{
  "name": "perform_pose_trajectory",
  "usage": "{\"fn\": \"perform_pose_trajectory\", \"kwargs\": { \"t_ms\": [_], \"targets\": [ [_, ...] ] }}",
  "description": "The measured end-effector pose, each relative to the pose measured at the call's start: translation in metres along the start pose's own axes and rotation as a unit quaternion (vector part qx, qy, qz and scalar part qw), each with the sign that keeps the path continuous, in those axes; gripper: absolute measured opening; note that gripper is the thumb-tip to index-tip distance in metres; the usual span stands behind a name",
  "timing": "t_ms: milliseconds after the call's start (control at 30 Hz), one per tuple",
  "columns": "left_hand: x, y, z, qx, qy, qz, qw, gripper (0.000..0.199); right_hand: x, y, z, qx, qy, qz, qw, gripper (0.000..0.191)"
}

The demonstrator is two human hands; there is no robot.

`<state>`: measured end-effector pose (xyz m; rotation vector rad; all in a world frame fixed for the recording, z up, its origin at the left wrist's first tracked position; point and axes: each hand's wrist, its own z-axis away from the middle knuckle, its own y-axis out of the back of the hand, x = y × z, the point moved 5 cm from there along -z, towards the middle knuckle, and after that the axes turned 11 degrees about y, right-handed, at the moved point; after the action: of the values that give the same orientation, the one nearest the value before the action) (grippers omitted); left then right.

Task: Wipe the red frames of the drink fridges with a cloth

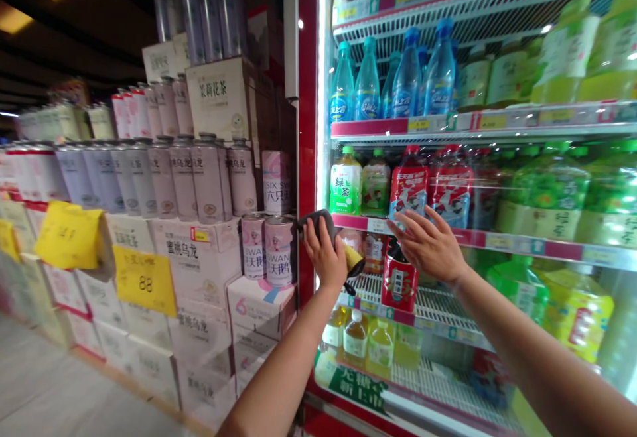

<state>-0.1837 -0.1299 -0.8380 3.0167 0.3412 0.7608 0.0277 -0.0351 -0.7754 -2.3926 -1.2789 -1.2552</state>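
Note:
Against the edge of the drinks cooler's red door frame, my left hand point(326, 258) grips a dark grey cloth point(318, 223). A yellow-and-black thing point(354, 261) sticks out beside the palm, its kind unclear. My right hand point(430, 243) is held out with fingers spread and nothing in it, in front of the shelf edge. Behind its fingertips stand large red-labelled bottles point(409, 182). Just below it, a dark red bottle point(399, 281) stands at the front of a lower wire shelf. I cannot tell whether the right fingers touch anything.
Left of the cooler rise stacked drink boxes point(202, 258) topped with pale cans point(206, 182) and hung with yellow price signs point(145, 280). Blue bottles point(403, 82) fill an upper shelf point(368, 127). Green bottles point(542, 191) stand to the right, and small tea bottles point(355, 341) line the bottom.

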Motion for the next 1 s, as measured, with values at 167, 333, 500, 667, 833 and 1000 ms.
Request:
{"fn": "perform_pose_trajectory", "kwargs": {
  "t_ms": [167,333,500,667,833,1000],
  "targets": [
    [0.044,-0.016,0.031,-0.052,-0.165,0.003,0.985,0.068,0.002,0.001,-0.002,0.007,-0.010,0.019,1.000,0.047],
    [0.014,-0.004,0.074,-0.103,-0.321,-0.025,0.941,0.069,0.001,0.008,0.009,-0.002,-0.005,-0.018,1.000,0.040],
    [0.031,-0.005,-0.003,-0.054,-0.132,-0.007,0.990,0.069,-0.005,0.032,0.052,-0.068,0.000,-0.054,0.996,0.043],
    [0.082,-0.028,0.005,-0.077,-0.212,-0.001,0.974,0.073,0.000,0.057,0.093,-0.018,-0.123,0.010,0.992,0.049],
    [0.052,-0.017,0.075,-0.111,-0.454,-0.013,0.884,0.072,-0.001,0.051,0.107,-0.041,-0.144,0.005,0.989,0.059],
    [0.058,-0.010,0.049,-0.127,-0.473,-0.015,0.872,0.070,0.006,0.055,0.105,-0.072,-0.132,-0.024,0.988,0.054]
  ]
}}
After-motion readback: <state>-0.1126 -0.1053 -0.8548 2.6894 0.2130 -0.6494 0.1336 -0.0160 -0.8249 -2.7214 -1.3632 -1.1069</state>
